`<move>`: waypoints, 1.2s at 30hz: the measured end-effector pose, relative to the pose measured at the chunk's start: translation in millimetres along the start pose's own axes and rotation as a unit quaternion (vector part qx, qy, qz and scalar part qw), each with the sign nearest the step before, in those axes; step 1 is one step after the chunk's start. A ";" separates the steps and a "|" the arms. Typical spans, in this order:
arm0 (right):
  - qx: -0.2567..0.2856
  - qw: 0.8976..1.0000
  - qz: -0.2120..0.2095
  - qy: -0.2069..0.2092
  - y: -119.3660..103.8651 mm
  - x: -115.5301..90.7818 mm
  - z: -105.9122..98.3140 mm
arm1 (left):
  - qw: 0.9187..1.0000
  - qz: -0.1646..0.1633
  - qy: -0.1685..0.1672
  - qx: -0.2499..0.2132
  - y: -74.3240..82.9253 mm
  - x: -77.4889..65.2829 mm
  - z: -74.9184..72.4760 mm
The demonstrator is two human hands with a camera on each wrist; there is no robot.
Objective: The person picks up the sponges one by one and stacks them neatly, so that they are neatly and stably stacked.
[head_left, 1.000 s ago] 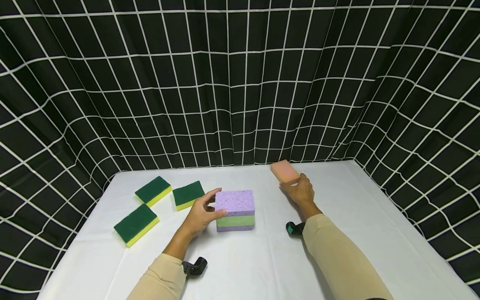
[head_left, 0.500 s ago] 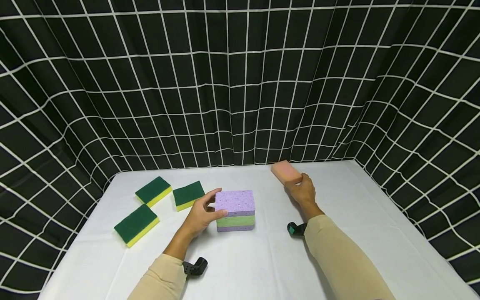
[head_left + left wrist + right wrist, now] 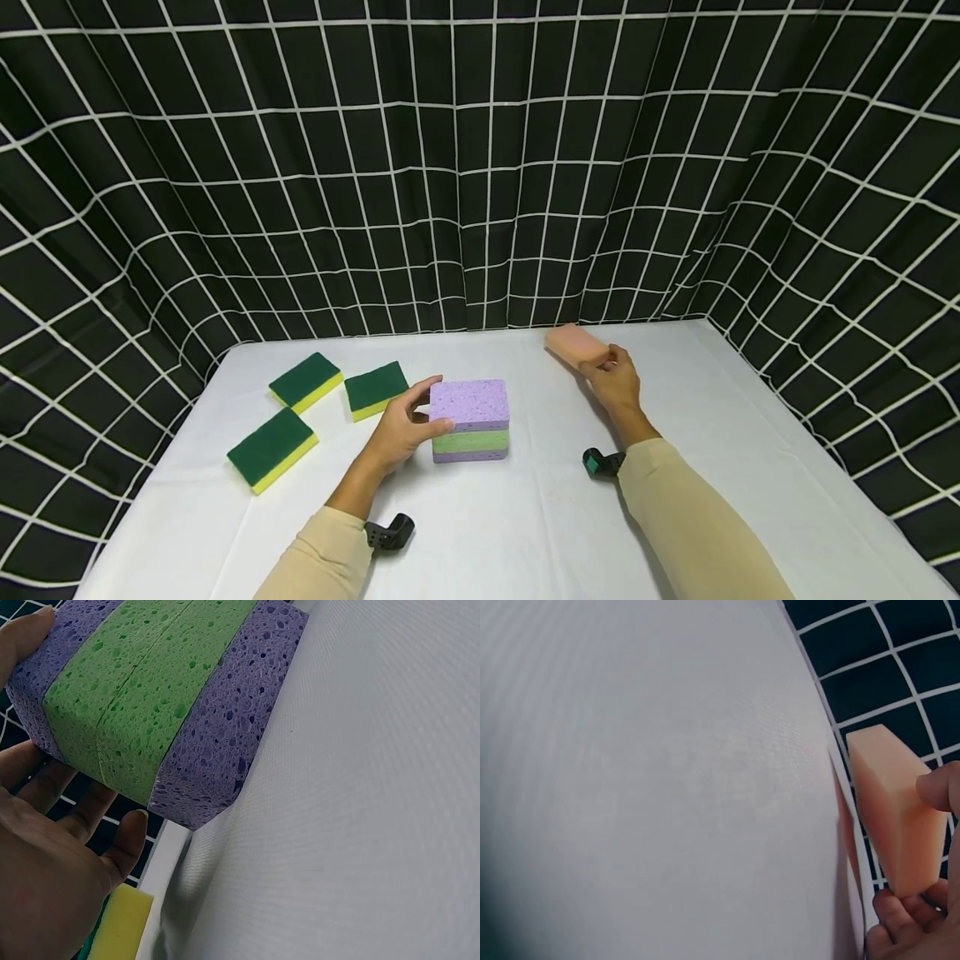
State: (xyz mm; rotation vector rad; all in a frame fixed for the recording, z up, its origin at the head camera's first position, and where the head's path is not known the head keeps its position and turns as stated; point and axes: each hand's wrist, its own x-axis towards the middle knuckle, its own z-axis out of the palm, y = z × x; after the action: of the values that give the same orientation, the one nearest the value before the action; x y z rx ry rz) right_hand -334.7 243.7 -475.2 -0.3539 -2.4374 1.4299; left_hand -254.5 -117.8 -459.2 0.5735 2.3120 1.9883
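Note:
In the head view a stack of sponges stands mid-table, a purple sponge [image 3: 468,402] on top, green sponges [image 3: 142,694] in the middle and another purple sponge [image 3: 232,712] at the bottom. My left hand [image 3: 400,431] holds the stack's left end at the top purple sponge, thumb on the front and fingers round the far side. Farther back and right, my right hand [image 3: 615,383] pinches the near right end of a peach-orange sponge [image 3: 576,342] between thumb and fingers. The right wrist view shows this sponge [image 3: 896,810] tilted close over the cloth.
Several green-and-yellow scrub sponges lie at left: one at the back [image 3: 306,380], one nearer me [image 3: 272,450], and one [image 3: 375,389] just beyond my left hand. A black curtain with white grid lines [image 3: 465,208] surrounds the white-covered table [image 3: 540,517].
My right hand has shifted slightly right with the orange sponge, whose far end has come a little nearer and right. The left hand and the stack have stayed put.

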 end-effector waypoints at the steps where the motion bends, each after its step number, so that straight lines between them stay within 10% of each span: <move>1: 0.004 1.000 -0.001 0.003 0.3 -0.6 -1.0 | 1.000 0.003 0.000 0.001 -0.2 -0.1 -0.1; 25: 0.067 0.997 -0.038 -0.021 -3.7 -20.7 -30.6 | 1.000 0.005 -0.013 -0.004 0.4 2.7 -0.8; 36: 0.100 0.988 -0.089 -0.071 -17.0 -32.6 -44.8 | 1.000 0.000 -0.024 0.005 34.4 -6.4 0.6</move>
State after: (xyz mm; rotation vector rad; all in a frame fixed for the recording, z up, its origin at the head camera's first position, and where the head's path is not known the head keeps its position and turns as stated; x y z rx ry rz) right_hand -289.0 260.1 -443.6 0.0097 -2.3335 1.6502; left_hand -239.8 -115.4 -427.6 0.6132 2.2955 1.9421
